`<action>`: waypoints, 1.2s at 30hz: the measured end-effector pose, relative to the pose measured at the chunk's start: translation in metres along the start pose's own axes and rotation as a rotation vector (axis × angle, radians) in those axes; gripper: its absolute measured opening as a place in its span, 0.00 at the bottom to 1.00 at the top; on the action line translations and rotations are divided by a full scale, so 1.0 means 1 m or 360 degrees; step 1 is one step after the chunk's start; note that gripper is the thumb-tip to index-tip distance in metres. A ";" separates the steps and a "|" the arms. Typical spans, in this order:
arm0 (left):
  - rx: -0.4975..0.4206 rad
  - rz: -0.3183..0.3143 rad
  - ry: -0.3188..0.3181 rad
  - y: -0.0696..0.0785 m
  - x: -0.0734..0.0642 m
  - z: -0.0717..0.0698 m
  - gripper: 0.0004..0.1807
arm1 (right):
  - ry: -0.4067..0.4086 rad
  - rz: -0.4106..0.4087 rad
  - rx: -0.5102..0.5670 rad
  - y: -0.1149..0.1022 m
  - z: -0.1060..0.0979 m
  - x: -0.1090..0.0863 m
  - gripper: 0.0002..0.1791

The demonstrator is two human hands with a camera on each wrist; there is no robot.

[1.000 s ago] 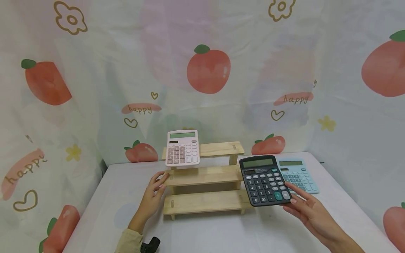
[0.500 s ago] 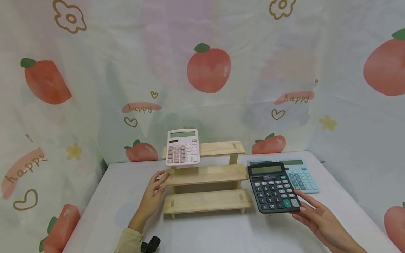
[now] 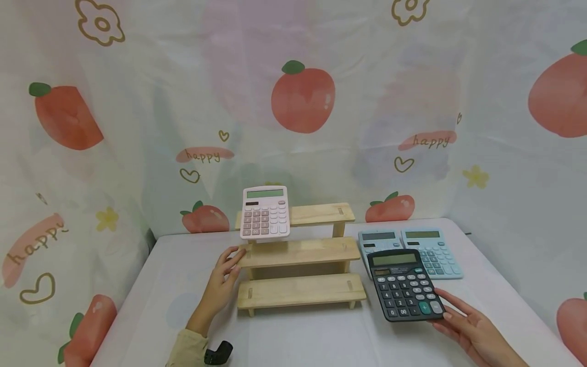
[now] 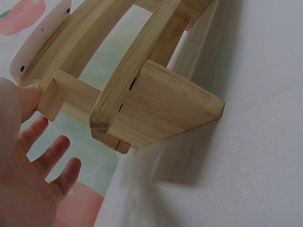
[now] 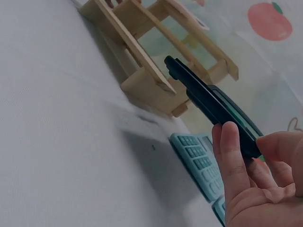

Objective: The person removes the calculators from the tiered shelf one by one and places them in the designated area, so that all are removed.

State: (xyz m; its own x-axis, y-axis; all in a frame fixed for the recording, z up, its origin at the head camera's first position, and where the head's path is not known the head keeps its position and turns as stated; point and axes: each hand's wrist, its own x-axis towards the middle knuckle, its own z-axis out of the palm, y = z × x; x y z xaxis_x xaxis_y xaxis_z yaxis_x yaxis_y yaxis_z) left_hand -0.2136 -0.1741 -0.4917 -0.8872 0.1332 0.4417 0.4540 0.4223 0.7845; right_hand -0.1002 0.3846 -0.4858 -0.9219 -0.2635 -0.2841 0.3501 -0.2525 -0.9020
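Observation:
My right hand pinches a black desk calculator by its lower right corner, thumb on the face side and fingers beneath. Tilted up, it hangs over the table and covers part of one light-blue calculator. In the right wrist view the black calculator shows edge-on. My left hand holds the left end of the middle shelf of a three-tier wooden stand between thumb and forefinger. The other fingers are spread apart in the left wrist view. A pink calculator leans on the top shelf's left side.
A second light-blue calculator lies beside the first, right of the stand. A white cloth covers the table. Behind and at both sides hangs a curtain printed with fruit.
My right hand has brought the black calculator right and toward me, away from the stand, uncovering part of the nearer-left light-blue calculator. My left hand stays at the shelf.

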 end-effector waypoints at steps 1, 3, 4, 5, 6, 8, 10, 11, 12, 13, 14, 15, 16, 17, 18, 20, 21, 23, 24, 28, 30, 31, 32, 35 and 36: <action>0.0002 0.0001 0.0000 0.000 0.000 0.000 0.21 | 0.0031 0.0032 -0.0007 0.001 -0.001 0.000 0.27; 0.0010 -0.0001 -0.0001 0.000 0.000 0.000 0.21 | 0.0067 0.0080 0.0006 0.003 -0.004 0.000 0.25; 0.0015 -0.0004 -0.0002 0.000 0.000 0.000 0.21 | 0.0077 0.0095 0.0001 0.004 -0.006 0.001 0.25; 0.0021 -0.0007 -0.0003 0.000 0.001 0.000 0.21 | 0.0076 0.0103 0.0006 0.005 -0.007 0.001 0.25; 0.0026 -0.0011 -0.0005 0.000 0.001 0.000 0.22 | 0.0070 0.0109 0.0009 0.007 -0.009 0.001 0.25; 0.0036 -0.0015 -0.0006 0.001 0.001 0.000 0.22 | 0.0055 0.0117 0.0019 0.009 -0.012 0.001 0.25; 0.0043 -0.0016 -0.0005 0.001 0.001 0.000 0.22 | 0.0053 0.0127 0.0016 0.012 -0.014 0.002 0.25; 0.0042 -0.0013 -0.0005 0.001 0.001 0.000 0.22 | 0.0067 0.0132 0.0019 0.013 -0.015 0.002 0.24; 0.0042 -0.0011 -0.0004 0.001 0.001 0.000 0.22 | 0.0079 0.0143 0.0018 0.014 -0.016 0.002 0.23; 0.0041 -0.0009 -0.0005 0.000 0.001 0.000 0.22 | 0.0078 0.0150 0.0023 0.015 -0.018 0.002 0.23; 0.0038 -0.0006 -0.0005 0.000 0.000 0.000 0.22 | 0.0072 0.0157 0.0032 0.016 -0.019 0.002 0.23; 0.0036 -0.0002 -0.0008 -0.001 0.000 0.000 0.22 | 0.0050 0.0164 0.0050 0.017 -0.020 0.002 0.23; 0.0031 0.0002 -0.0012 -0.002 0.000 0.000 0.22 | 0.0020 0.0171 0.0071 0.018 -0.021 0.002 0.23; 0.0025 0.0005 -0.0014 -0.002 0.000 0.000 0.22 | -0.0018 0.0176 0.0090 0.019 -0.022 0.002 0.24; 0.0020 0.0006 -0.0017 -0.002 0.000 0.000 0.22 | -0.0060 0.0183 0.0109 0.020 -0.023 0.001 0.25; 0.0005 0.0008 -0.0022 -0.003 0.000 0.000 0.22 | -0.0130 0.0188 0.0132 0.022 -0.025 0.001 0.26; 0.0000 0.0009 -0.0022 -0.003 0.000 0.000 0.22 | -0.0139 0.0195 0.0135 0.022 -0.025 0.001 0.26; -0.0006 0.0006 -0.0020 -0.003 0.000 0.000 0.21 | -0.0119 0.0209 0.0114 0.023 -0.025 0.001 0.25; -0.0006 0.0003 -0.0017 -0.002 0.000 0.000 0.21 | -0.0094 0.0220 0.0098 0.023 -0.026 0.001 0.24; 0.0007 0.0003 -0.0009 -0.002 0.000 0.000 0.21 | -0.0005 0.0261 0.0045 0.022 -0.026 0.001 0.23; 0.0014 0.0005 -0.0005 -0.001 0.000 0.000 0.21 | -0.0016 0.0267 0.0046 0.022 -0.026 0.000 0.23; 0.0014 0.0007 -0.0006 -0.001 0.000 0.000 0.21 | -0.0033 0.0273 0.0058 0.022 -0.027 0.000 0.23; 0.0015 0.0009 -0.0005 -0.001 0.001 0.000 0.21 | -0.0060 0.0268 0.0074 0.022 -0.028 0.000 0.23; 0.0018 0.0010 -0.0006 0.000 0.000 0.000 0.21 | -0.0184 0.0267 0.0143 0.022 -0.031 -0.001 0.24; 0.0015 0.0010 -0.0005 0.000 0.000 0.000 0.21 | -0.0229 0.0263 0.0161 0.021 -0.032 -0.002 0.25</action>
State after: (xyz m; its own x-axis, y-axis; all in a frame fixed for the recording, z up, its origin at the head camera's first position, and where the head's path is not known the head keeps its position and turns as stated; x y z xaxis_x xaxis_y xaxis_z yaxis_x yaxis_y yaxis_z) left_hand -0.2139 -0.1745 -0.4914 -0.8847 0.1388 0.4450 0.4587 0.4297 0.7778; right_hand -0.0965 0.4097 -0.5151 -0.8202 -0.4369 -0.3692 0.5156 -0.2852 -0.8079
